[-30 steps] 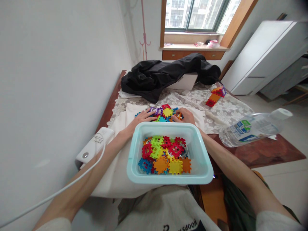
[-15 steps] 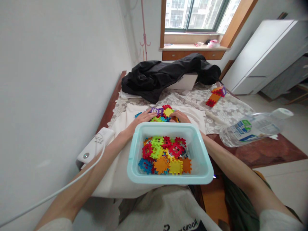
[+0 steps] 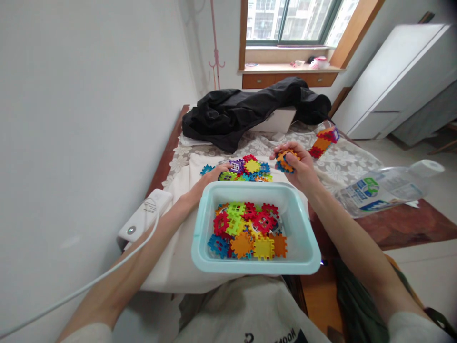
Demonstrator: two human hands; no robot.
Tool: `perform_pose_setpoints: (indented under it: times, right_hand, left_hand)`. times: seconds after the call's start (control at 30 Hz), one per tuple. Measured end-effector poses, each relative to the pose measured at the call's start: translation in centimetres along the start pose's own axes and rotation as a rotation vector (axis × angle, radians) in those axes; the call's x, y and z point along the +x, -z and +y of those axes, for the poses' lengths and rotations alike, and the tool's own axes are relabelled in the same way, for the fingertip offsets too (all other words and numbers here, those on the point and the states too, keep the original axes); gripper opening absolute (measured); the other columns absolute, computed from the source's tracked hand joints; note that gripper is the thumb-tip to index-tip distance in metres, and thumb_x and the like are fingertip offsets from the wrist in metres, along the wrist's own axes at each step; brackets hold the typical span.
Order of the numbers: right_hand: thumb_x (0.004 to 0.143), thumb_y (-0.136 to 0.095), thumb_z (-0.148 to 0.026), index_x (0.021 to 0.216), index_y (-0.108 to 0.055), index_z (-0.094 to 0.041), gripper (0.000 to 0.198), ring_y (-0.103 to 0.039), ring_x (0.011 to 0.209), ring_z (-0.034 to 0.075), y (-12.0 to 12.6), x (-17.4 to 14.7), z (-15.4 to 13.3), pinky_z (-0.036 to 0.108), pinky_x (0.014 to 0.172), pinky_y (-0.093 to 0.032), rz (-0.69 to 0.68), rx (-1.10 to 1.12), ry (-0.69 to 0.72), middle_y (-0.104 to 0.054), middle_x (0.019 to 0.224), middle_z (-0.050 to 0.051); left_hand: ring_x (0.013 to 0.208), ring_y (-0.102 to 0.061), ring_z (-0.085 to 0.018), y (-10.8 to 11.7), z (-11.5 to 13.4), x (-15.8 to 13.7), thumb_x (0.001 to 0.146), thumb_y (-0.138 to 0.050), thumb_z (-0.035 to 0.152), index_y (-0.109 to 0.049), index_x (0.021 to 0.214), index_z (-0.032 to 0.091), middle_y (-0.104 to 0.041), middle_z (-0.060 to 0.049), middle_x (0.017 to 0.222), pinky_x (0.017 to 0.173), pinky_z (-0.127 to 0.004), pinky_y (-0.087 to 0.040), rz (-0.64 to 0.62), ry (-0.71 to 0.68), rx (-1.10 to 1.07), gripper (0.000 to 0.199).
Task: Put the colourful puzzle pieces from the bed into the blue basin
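Observation:
My right hand (image 3: 298,162) is raised to the right of the pile, its fingers closed around orange and blue interlocking plastic building tiles (image 3: 286,160). My left hand (image 3: 212,176) rests at the left side of the loose tile pile (image 3: 252,166), fingers stretched out over a green tile (image 3: 227,176) and close to a purple one (image 3: 236,166). The tub's far rim partly hides this hand and the near side of the pile. In front of me stands a light blue plastic tub (image 3: 255,267) holding several red, green, yellow, orange and blue tiles (image 3: 242,245).
A large clear bottle (image 3: 383,189) stands at the right. Joined orange and red tiles (image 3: 324,142) lie farther back on the floral cloth. A black garment (image 3: 246,112) drapes over a white box (image 3: 274,121). A white power strip with cable (image 3: 144,216) sits by the left wall.
My right hand has lifted off the pile and moved up and right, with orange and blue tiles in it. My left hand has drawn back slightly at the pile's left edge.

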State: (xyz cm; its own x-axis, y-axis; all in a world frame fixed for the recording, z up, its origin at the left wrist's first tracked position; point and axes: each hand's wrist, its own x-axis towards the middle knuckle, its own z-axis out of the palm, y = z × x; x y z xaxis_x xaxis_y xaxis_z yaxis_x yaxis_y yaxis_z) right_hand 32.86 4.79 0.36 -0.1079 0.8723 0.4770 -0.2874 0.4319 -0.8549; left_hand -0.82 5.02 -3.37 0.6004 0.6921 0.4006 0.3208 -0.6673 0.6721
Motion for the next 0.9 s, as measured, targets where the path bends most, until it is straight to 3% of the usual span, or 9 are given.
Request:
perform_pose_setpoints:
  times: [0.13, 0.2, 0.27, 0.37, 0.47, 0.57, 0.67, 0.8, 0.9]
  right_hand:
    - [0.083, -0.092, -0.055, 0.115, -0.079, -0.027, 0.044, -0.079, 0.111, 0.027, -0.6, -1.1, -2.8, 0.044, 0.103, -0.064, -0.374, -0.082, -0.063, -0.081, 0.115, 0.007]
    - [0.084, -0.086, -0.066, 0.122, -0.081, -0.024, 0.057, -0.076, 0.122, 0.031, -1.0, -1.6, -2.9, 0.047, 0.112, -0.059, -0.524, -0.085, -0.119, -0.081, 0.122, 0.011]
    - [0.089, -0.073, -0.077, 0.119, -0.082, -0.025, 0.062, -0.076, 0.122, 0.031, -1.3, -1.7, -1.9, 0.048, 0.113, -0.058, -0.490, -0.011, -0.130, -0.082, 0.120, 0.011]
    - [0.100, -0.051, -0.081, 0.107, -0.082, -0.029, 0.061, -0.080, 0.107, 0.026, -0.9, -1.4, 1.0, 0.048, 0.104, -0.063, -0.218, 0.054, -0.122, -0.084, 0.107, 0.007]
    - [0.101, -0.053, -0.077, 0.113, -0.080, -0.028, 0.058, -0.077, 0.108, 0.028, 0.2, -1.2, 4.1, 0.051, 0.103, -0.062, -0.099, -0.259, -0.093, -0.082, 0.111, 0.008]
    - [0.095, -0.070, -0.069, 0.136, -0.075, -0.029, 0.058, -0.063, 0.138, 0.036, 1.1, -1.3, 6.6, 0.060, 0.124, -0.044, -0.242, -0.751, 0.032, -0.072, 0.144, 0.012]
    - [0.099, -0.067, -0.062, 0.154, -0.063, -0.032, 0.063, -0.044, 0.157, 0.040, 1.4, -1.3, 8.1, 0.067, 0.130, -0.030, -0.448, -1.007, 0.063, -0.054, 0.166, 0.012]
    - [0.106, -0.060, -0.053, 0.147, -0.068, -0.029, 0.048, -0.052, 0.150, 0.037, 1.5, -1.4, 8.7, 0.062, 0.125, -0.039, -0.502, -1.014, 0.152, -0.062, 0.157, 0.014]
    - [0.105, -0.062, -0.052, 0.140, -0.071, -0.027, 0.043, -0.062, 0.138, 0.033, 1.5, -1.8, 8.3, 0.055, 0.119, -0.049, -0.454, -0.951, 0.223, -0.068, 0.145, 0.015]
  left_hand:
    - [0.149, -0.058, -0.036, 0.0, 0.3, 0.1, 0.091, -0.072, 0.037, -0.067, 0.138, 0.022, -0.062, -0.015, 0.158, 0.128, -0.056, -0.043, 0.018, 0.101, 0.004, 0.049]
    - [0.145, -0.062, -0.036, 0.1, 0.6, 0.2, 0.090, -0.073, 0.039, -0.069, 0.135, 0.022, -0.066, -0.014, 0.154, 0.126, -0.055, -0.046, 0.011, 0.124, 0.006, 0.048]
    - [0.141, -0.066, -0.036, 0.2, 0.9, 0.2, 0.090, -0.075, 0.040, -0.067, 0.139, 0.022, -0.070, -0.013, 0.149, 0.123, -0.055, -0.049, 0.004, 0.137, -0.014, 0.053]
    - [0.141, -0.066, -0.036, 0.0, 1.4, 0.1, 0.090, -0.077, 0.042, -0.059, 0.149, 0.022, -0.072, -0.014, 0.147, 0.119, -0.053, -0.054, 0.025, 0.174, -0.115, 0.065]
    - [0.145, -0.063, -0.036, -0.5, 1.2, 0.0, 0.090, -0.079, 0.046, -0.063, 0.142, 0.023, -0.069, -0.013, 0.151, 0.118, -0.053, -0.056, 0.106, 0.190, -0.185, 0.059]
    - [0.143, -0.064, -0.034, -1.0, 0.3, 0.0, 0.095, -0.075, 0.044, -0.065, 0.131, 0.024, -0.071, -0.010, 0.148, 0.121, -0.057, -0.053, 0.186, 0.156, -0.185, 0.042]
    - [0.137, -0.069, -0.030, -1.4, -0.6, 0.4, 0.099, -0.073, 0.038, -0.062, 0.124, 0.026, -0.075, -0.010, 0.143, 0.120, -0.057, -0.053, 0.329, 0.090, -0.202, 0.030]
    - [0.129, -0.074, -0.027, -1.2, -0.6, 1.5, 0.095, -0.079, 0.034, -0.058, 0.120, 0.024, -0.076, -0.012, 0.138, 0.116, -0.051, -0.056, 0.576, 0.048, -0.341, 0.034]
    - [0.135, -0.071, -0.028, -0.5, 0.6, 2.2, 0.094, -0.080, 0.035, -0.055, 0.132, 0.027, -0.070, -0.012, 0.149, 0.115, -0.049, -0.057, 0.578, 0.119, -0.551, 0.046]
